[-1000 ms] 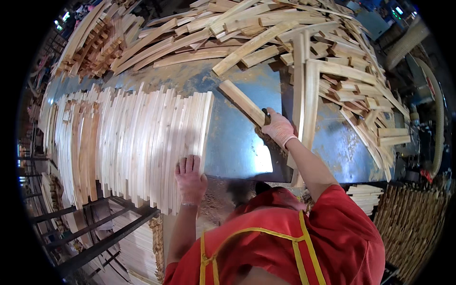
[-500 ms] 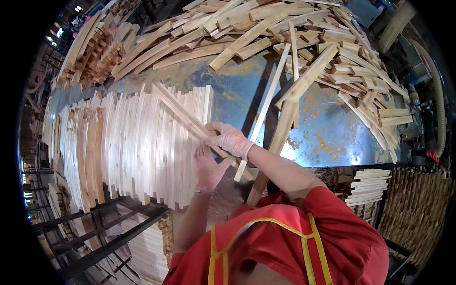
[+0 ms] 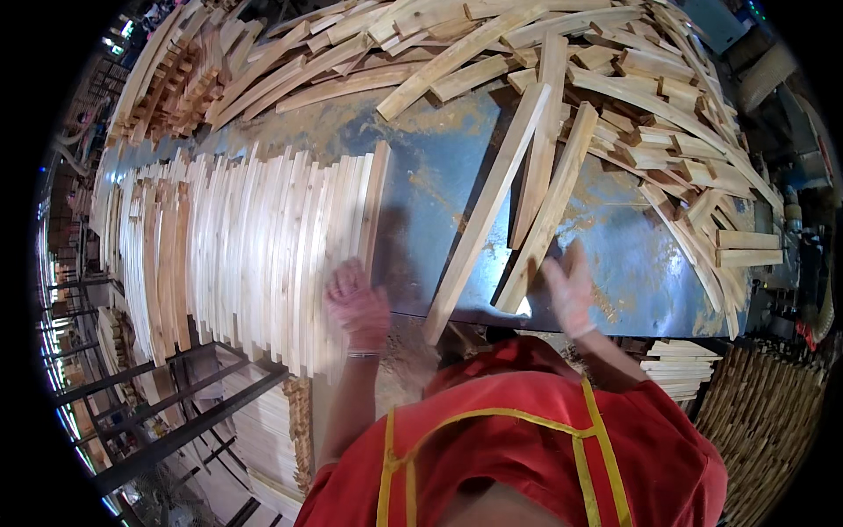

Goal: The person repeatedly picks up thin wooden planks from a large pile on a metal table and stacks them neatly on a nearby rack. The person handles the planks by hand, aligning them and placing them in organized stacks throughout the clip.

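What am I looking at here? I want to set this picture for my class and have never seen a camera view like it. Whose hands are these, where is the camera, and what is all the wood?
The camera sits on a person's head and looks down, so the view is bent round at the edges. The red top with yellow trim at the bottom is the wearer's own.

Both hands wear thin gloves and are blurred by motion. The left hand rests at the near end of a row of slats, pale wooden strips packed side by side on a blue metal table. The right hand is open by the near ends of a few loose slats lying slanted on the table; whether it touches them is unclear. Neither hand grips anything.

Behind lies a jumbled pile of more strips.
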Action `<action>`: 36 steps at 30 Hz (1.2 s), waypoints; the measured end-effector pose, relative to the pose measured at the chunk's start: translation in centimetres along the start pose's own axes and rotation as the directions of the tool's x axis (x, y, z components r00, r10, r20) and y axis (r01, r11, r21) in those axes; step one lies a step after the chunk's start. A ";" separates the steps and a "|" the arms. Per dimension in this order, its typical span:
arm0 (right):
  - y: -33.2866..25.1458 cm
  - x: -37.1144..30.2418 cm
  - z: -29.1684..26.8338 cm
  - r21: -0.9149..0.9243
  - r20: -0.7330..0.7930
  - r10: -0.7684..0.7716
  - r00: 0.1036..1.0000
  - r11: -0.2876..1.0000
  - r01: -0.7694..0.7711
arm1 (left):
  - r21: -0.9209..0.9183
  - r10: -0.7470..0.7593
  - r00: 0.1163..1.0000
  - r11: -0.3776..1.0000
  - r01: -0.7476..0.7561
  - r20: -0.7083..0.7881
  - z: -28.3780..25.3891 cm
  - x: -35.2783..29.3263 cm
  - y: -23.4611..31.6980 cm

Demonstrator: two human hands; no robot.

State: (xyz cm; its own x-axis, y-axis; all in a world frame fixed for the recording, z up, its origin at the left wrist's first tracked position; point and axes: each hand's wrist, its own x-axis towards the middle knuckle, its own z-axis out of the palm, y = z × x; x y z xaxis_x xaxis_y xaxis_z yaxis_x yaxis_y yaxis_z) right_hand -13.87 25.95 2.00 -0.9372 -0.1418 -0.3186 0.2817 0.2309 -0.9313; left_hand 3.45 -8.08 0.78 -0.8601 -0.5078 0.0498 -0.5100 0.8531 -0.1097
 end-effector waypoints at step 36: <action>28.4 -11.0 15.2 -0.777 0.499 0.470 0.728 0.615 0.135 | -0.321 0.279 0.960 0.911 -0.260 0.016 -0.6 -3.9 -4.8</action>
State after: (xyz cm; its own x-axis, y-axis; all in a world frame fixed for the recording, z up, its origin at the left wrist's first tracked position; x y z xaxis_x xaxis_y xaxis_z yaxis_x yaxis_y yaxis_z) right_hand 7.53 19.43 -23.66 -0.4473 -0.4749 -0.7579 -0.1132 0.8706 -0.4787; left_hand 9.27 -10.12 1.66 -0.9680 -0.2510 0.0014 -0.2454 0.9473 0.2061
